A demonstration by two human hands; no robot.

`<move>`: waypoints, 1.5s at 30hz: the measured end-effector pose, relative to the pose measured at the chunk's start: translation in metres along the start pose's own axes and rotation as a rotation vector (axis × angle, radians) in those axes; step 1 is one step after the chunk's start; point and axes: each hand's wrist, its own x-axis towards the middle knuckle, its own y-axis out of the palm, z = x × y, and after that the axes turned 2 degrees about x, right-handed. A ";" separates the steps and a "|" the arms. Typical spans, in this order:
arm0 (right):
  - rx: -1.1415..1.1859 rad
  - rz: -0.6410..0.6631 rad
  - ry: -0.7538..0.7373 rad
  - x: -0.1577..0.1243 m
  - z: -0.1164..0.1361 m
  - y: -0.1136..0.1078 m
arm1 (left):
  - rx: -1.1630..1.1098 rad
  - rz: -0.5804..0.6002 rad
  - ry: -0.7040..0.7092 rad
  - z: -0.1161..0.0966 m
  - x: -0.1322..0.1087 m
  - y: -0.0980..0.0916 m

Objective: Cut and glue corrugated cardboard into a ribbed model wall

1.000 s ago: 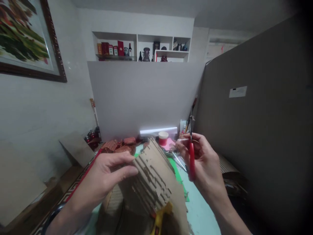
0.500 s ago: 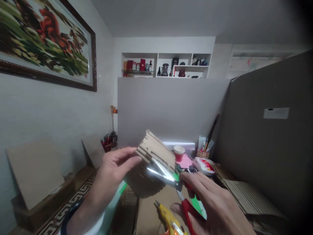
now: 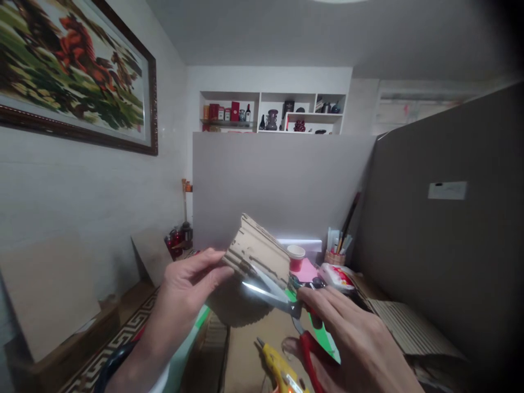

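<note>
A folded piece of cardboard (image 3: 260, 248) with rough, torn edges is pinched at its left edge by my left hand (image 3: 196, 289), thumb in front. Below it hangs a darker rounded part (image 3: 237, 305) with a ridged rim. My right hand (image 3: 352, 333) grips red-handled scissors (image 3: 309, 349), their blades parted and pointing left across the lower part of the cardboard. Whether the blades touch it is hard to tell. Beneath the hands a yellow glue gun (image 3: 280, 368) lies on a cardboard sheet (image 3: 243, 355).
Behind my right hand are a red and white paper cup (image 3: 296, 257), pink paper (image 3: 307, 271), a white package (image 3: 336, 277) and a pen holder (image 3: 335, 256). Corrugated cardboard (image 3: 413, 326) lies at right. Cardboard panels (image 3: 49, 295) lean at left. Grey partitions (image 3: 282, 185) stand behind.
The view has shifted slightly, so the surroundings sit a little further left. The cardboard has tilted slightly in my left hand. The scissors stay parted at it.
</note>
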 end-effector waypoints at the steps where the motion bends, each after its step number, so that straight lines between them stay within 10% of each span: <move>1: 0.000 -0.005 -0.006 -0.001 -0.001 0.000 | -0.002 -0.010 0.004 0.000 0.000 -0.001; 14: 0.002 0.101 0.044 -0.001 0.003 0.000 | 0.080 0.056 -0.020 -0.010 -0.003 0.004; 25: 0.027 -0.133 0.024 -0.003 0.004 0.014 | 0.116 0.142 0.080 -0.018 -0.004 0.012; 36: 0.102 0.072 0.125 -0.001 0.015 0.007 | 0.143 0.330 -0.009 -0.016 -0.006 0.013; 45: 0.842 0.240 0.431 0.004 0.006 0.007 | 0.031 0.396 -0.113 -0.009 -0.003 0.011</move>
